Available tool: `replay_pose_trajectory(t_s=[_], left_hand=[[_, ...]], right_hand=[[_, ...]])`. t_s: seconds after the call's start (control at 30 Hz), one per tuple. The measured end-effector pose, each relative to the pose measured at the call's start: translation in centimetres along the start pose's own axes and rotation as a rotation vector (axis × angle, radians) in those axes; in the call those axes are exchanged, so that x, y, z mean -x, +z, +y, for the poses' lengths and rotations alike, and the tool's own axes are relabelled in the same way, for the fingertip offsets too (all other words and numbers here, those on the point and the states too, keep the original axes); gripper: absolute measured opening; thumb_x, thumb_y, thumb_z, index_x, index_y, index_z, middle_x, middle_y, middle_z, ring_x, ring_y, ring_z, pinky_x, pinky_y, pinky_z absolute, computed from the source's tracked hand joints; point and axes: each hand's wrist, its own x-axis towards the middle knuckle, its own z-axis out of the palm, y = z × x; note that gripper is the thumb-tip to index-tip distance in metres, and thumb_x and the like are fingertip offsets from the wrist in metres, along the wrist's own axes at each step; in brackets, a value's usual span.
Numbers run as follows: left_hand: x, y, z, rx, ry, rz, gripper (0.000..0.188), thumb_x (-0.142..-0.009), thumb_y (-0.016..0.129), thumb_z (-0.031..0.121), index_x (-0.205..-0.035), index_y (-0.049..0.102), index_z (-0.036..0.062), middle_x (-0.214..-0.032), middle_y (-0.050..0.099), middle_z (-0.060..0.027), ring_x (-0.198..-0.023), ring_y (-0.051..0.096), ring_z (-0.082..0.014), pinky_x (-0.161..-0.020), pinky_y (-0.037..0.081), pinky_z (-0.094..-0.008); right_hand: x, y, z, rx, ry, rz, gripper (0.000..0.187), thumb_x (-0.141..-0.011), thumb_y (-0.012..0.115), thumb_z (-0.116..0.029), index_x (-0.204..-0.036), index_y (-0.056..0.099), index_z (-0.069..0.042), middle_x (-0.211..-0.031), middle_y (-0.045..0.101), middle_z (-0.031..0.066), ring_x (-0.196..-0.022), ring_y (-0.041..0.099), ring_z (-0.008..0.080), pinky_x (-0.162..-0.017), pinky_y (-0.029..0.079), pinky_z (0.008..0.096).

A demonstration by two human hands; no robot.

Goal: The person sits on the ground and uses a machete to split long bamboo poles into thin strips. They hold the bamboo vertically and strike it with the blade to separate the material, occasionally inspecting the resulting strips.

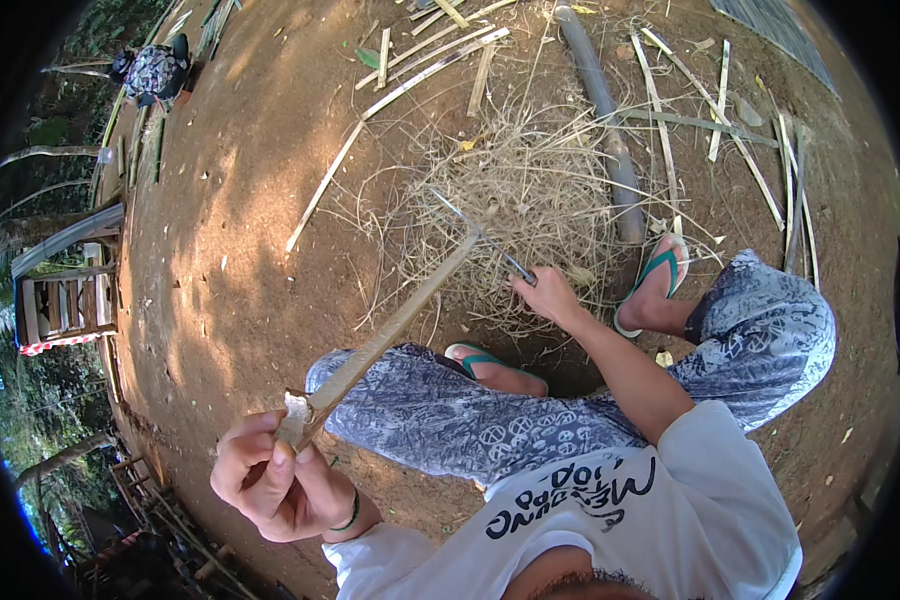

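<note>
My left hand [282, 482], low on the left, pinches the near end of a long split bamboo strip [385, 335] between thumb and fingers. A pale, frayed piece [294, 412] sticks up at that end; whether it is part of the strip I cannot tell. The strip slants up and away to the right. My right hand [550, 297] is closed around the dark handle of a thin-bladed knife [454, 207]. Its blade crosses the strip's far end, over the shavings. The exact contact between blade and strip is too small to make out.
Curly bamboo shavings [520, 180] form a heap before my feet. A thick dark pole [598, 95] lies along its right side. Bamboo strips [715, 95] are scattered on the dirt ground [210, 230]. My sandalled foot [655, 280] is beside the pole. Another person [157, 72] is far left.
</note>
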Motion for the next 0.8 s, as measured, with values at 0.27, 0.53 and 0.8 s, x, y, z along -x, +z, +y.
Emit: replay_pose_trajectory(t_s=[0.27,0.53,0.8], left_hand=[[0.4,0.1,0.3,0.057,-0.012,-0.006,0.023,-0.087,0.075,0.006,-0.109,0.07,0.0103,-0.098,0.052,-0.0081,-0.088,0.061,-0.027,-0.073,0.054,-0.0361],[1.0,-0.2,0.2,0.064,-0.017,0.003,0.023,-0.085,0.076,0.006,-0.108,0.069,0.0081,-0.098,0.052,-0.0089,-0.089,0.062,-0.0274,-0.071,0.057,-0.0353],[1.0,-1.0,0.4,0.094,0.0,-0.097,0.018,-0.091,0.065,-0.004,-0.107,0.065,0.0015,-0.104,0.053,-0.0133,-0.093,0.058,-0.0284,-0.081,0.053,-0.0401]], right_hand=[[-0.4,-0.3,-0.3,0.024,-0.273,0.097,0.043,-0.087,0.067,-0.04,-0.075,0.064,0.001,-0.06,0.058,0.0202,-0.057,0.059,0.0375,-0.06,0.048,0.0472],[-2.7,-3.1,0.0,0.222,-0.078,-0.117,0.042,-0.084,0.065,-0.039,-0.084,0.07,0.003,-0.079,0.069,0.0242,-0.08,0.068,0.0426,-0.079,0.055,0.049],[-4.8,-4.6,3.9,0.38,0.028,-0.137,0.038,-0.08,0.066,-0.037,-0.084,0.07,0.0,-0.085,0.071,0.0223,-0.085,0.07,0.0388,-0.081,0.056,0.0476]])
